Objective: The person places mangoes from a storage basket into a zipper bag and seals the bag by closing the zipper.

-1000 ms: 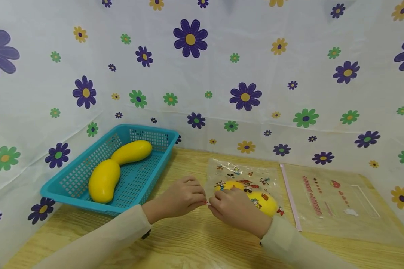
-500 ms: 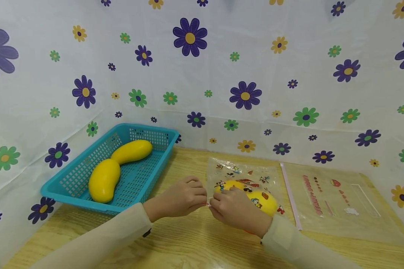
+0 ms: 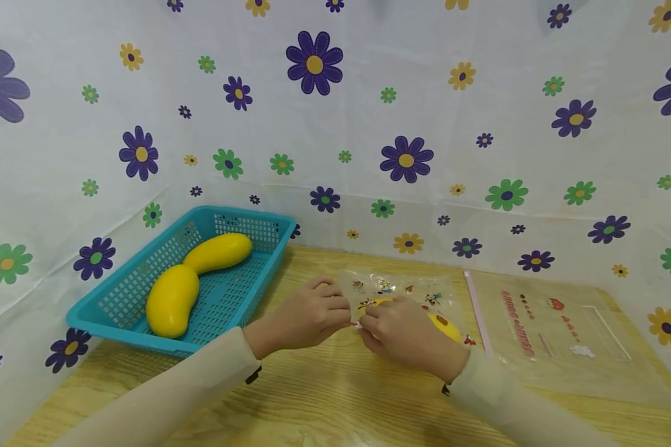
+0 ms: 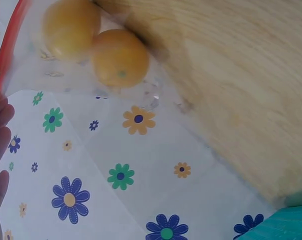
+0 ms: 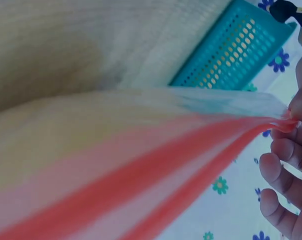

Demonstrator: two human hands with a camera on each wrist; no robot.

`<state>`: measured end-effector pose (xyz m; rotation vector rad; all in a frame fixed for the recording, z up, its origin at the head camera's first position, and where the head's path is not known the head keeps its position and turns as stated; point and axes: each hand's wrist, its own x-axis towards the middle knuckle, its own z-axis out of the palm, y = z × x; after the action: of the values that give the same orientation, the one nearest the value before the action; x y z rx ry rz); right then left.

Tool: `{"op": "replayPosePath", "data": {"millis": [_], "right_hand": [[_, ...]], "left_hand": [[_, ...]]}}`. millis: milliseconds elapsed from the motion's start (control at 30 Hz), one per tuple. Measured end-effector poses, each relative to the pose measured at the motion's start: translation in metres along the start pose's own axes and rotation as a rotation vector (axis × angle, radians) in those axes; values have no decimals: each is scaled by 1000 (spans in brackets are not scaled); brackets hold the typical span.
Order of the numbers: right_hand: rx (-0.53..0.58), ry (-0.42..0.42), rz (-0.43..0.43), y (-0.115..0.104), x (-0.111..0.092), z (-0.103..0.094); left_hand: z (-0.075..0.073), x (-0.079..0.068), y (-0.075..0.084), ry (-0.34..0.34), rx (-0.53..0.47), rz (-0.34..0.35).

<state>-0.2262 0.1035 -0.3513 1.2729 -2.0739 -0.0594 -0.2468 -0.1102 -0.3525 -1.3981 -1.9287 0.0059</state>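
A clear zip bag printed with small cartoon figures lies in front of both hands, with rounded yellow fruits inside. Its red zip strip runs along the near edge. My left hand pinches the strip's left end between thumb and forefinger, other fingers loosely bent. Close beside it, my right hand pinches the same edge and covers part of the bag and fruits in the head view. The hands nearly meet at the strip.
At left stands a teal basket with two yellow mango-like fruits in it. A flat, clear bag with pink strip and red print lies on the wooden table at right. A flowered curtain hangs behind.
Both hands have shifted slightly right and away from me, holding the bag's edge. The near side of the bag has moved with them, and the right hand now covers more of the fruits.
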Motion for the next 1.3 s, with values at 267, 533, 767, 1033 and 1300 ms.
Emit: {"op": "replayPosePath", "data": {"millis": [267,533,767,1033,1300], "right_hand": [[76,-29,30,16,3,-8],[85,-62,48,19,4,-9],[122,-37,18,25,9,-13],[193,-89,0,36,8,-20],[208,-100,34,50,-1,-25]], "left_hand": [[-4,13,-5,18,-33,-57],[-6,17,-4,-24,-48,-90],[-8,22,-9,-3,-65,-78],[-9,23,-14,24,-74,-83],[-12,21,-27,36,-91,-118]]}}
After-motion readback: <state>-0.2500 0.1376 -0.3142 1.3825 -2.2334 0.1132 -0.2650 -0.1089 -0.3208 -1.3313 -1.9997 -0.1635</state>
